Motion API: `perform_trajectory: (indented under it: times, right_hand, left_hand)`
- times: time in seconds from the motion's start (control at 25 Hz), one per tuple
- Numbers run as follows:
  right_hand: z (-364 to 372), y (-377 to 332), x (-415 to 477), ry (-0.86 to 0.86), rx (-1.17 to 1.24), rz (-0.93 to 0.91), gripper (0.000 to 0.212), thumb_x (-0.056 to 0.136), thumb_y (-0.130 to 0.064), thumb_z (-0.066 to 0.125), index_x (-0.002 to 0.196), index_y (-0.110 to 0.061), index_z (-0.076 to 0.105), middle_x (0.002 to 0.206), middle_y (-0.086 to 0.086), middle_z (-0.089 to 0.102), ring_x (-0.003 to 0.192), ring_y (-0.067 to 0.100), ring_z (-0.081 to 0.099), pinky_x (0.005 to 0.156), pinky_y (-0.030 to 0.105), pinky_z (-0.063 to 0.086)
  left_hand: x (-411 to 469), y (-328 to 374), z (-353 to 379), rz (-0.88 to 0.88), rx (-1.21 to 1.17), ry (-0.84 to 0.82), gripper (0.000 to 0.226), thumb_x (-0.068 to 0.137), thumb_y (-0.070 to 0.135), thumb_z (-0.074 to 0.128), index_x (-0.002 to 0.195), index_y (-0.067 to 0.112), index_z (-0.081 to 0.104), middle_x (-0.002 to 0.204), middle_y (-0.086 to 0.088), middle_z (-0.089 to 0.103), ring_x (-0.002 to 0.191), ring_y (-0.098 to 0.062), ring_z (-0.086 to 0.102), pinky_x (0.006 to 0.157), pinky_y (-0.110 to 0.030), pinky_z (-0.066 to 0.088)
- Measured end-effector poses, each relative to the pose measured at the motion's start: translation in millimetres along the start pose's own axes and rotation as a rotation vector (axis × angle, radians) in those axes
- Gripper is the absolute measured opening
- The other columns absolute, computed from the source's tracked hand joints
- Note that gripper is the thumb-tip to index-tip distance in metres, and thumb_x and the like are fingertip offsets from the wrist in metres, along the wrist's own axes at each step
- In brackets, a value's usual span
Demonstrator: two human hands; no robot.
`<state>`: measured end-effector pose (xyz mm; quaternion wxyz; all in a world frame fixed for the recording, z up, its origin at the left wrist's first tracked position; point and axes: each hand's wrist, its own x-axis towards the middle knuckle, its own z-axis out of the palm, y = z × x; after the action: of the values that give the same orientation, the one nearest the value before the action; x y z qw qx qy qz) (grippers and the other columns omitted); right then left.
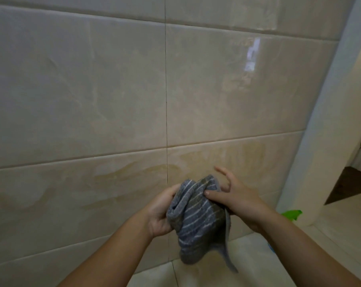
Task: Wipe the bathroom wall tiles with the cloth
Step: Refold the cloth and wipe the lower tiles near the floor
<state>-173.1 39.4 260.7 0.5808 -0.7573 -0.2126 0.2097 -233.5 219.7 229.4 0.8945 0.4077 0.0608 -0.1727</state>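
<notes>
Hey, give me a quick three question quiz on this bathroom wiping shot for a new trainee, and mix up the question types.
1. True or false: the cloth is bunched up, not spread flat on the wall tiles.
2. The cloth is held by: A) one hand B) both hands C) neither hand.
3. Fill in: the bright object low at the right, beyond the right forearm, is ____.

Key: 1 true. 2 B: the left hand grips one side, and the right hand pinches the other with its thumb. 3 green.
</notes>
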Motion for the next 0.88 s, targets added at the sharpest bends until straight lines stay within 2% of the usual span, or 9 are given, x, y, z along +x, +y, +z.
perform_trajectory:
  times: [0.08, 0.16, 0.28, 0.36, 0.4, 0.48, 0.68, 0.8, 0.88]
  right_hand:
    - [1, 5, 4, -0.045, 0.044, 0.071, 0.04, 0.084, -0.019, 0.073, 0.117, -0.031, 0.056, 0.101, 0.001, 0.074, 0.088, 0.02, 0.073, 0.083, 0.043, 0.058]
    - [1, 5, 7, 0.008, 0.085, 0.047, 0.034, 0.084, -0.01, 0.071, 0.115, -0.021, 0.062, 0.099, 0.003, 0.074, 0.086, 0.02, 0.073, 0.081, 0.038, 0.059]
    - [-1, 1, 7, 0.061, 0.2, -0.02, 0.036, 0.084, -0.005, 0.069, 0.117, -0.017, 0.063, 0.102, 0.006, 0.073, 0.088, 0.02, 0.072, 0.075, 0.032, 0.058]
    - [-2, -1, 6, 0.081, 0.215, -0.049, 0.034, 0.085, -0.007, 0.069, 0.117, -0.019, 0.063, 0.105, 0.006, 0.071, 0.09, 0.02, 0.071, 0.076, 0.032, 0.059]
    - [-3, -1, 5, 0.085, 0.2, -0.053, 0.033, 0.086, -0.008, 0.069, 0.116, -0.021, 0.063, 0.106, 0.006, 0.07, 0.091, 0.02, 0.071, 0.076, 0.031, 0.059]
    - [-8, -2, 3, 0.071, 0.16, -0.054, 0.033, 0.086, -0.011, 0.069, 0.116, -0.023, 0.063, 0.108, 0.004, 0.069, 0.09, 0.018, 0.071, 0.072, 0.028, 0.058]
    - [-25, -3, -1, 0.007, -0.115, -0.011, 0.017, 0.091, -0.023, 0.063, 0.109, -0.022, 0.066, 0.1, 0.0, 0.071, 0.081, 0.009, 0.068, 0.063, 0.019, 0.054]
    - [-30, -3, 3, -0.006, -0.291, 0.043, 0.021, 0.093, -0.027, 0.061, 0.098, -0.01, 0.071, 0.095, 0.005, 0.072, 0.082, 0.01, 0.064, 0.065, 0.022, 0.046]
    - [-34, -7, 4, -0.021, -0.27, 0.045, 0.021, 0.093, -0.029, 0.061, 0.094, -0.012, 0.072, 0.09, -0.001, 0.073, 0.081, 0.006, 0.065, 0.064, 0.018, 0.044]
  left_hand:
    - [-4, 0, 1, 0.013, 0.056, 0.059, 0.044, 0.091, 0.032, 0.055, 0.111, -0.006, 0.066, 0.105, -0.024, 0.068, 0.092, -0.031, 0.068, 0.084, -0.039, 0.058]
    - [-7, -1, 3, 0.043, 0.166, 0.107, 0.051, 0.093, 0.04, 0.056, 0.122, -0.001, 0.065, 0.115, -0.023, 0.067, 0.102, -0.033, 0.066, 0.093, -0.042, 0.055]
    - [-13, -4, 3, 0.112, 0.742, 0.234, 0.069, 0.073, 0.046, 0.08, 0.132, 0.024, 0.053, 0.125, -0.005, 0.064, 0.111, -0.025, 0.065, 0.097, -0.042, 0.054]
    - [-13, -5, 0, 0.24, 1.037, 0.355, 0.048, 0.079, 0.026, 0.08, 0.121, 0.024, 0.057, 0.116, -0.001, 0.065, 0.1, -0.018, 0.069, 0.089, -0.04, 0.058]
    - [-13, -4, -1, 0.288, 1.056, 0.394, 0.033, 0.087, 0.014, 0.072, 0.117, 0.021, 0.06, 0.11, -0.003, 0.068, 0.094, -0.018, 0.071, 0.087, -0.041, 0.059]
    - [-18, 0, 0, 0.346, 0.991, 0.393, 0.031, 0.095, 0.002, 0.056, 0.118, 0.022, 0.059, 0.101, -0.006, 0.073, 0.089, -0.019, 0.072, 0.082, -0.037, 0.06]
    - [-25, 26, 15, 0.353, 0.919, 0.339, 0.032, 0.101, 0.004, 0.045, 0.121, 0.026, 0.057, 0.1, -0.004, 0.075, 0.075, -0.019, 0.065, 0.067, -0.029, 0.052]
    - [-23, 50, 29, 0.343, 1.287, 0.364, 0.023, 0.104, 0.016, 0.046, 0.12, 0.03, 0.055, 0.103, 0.001, 0.073, 0.085, -0.015, 0.069, 0.076, -0.028, 0.055]
    - [-23, 66, 43, 0.322, 1.625, 0.368, 0.023, 0.105, 0.019, 0.045, 0.121, 0.033, 0.054, 0.109, 0.007, 0.07, 0.094, -0.01, 0.067, 0.081, -0.025, 0.055]
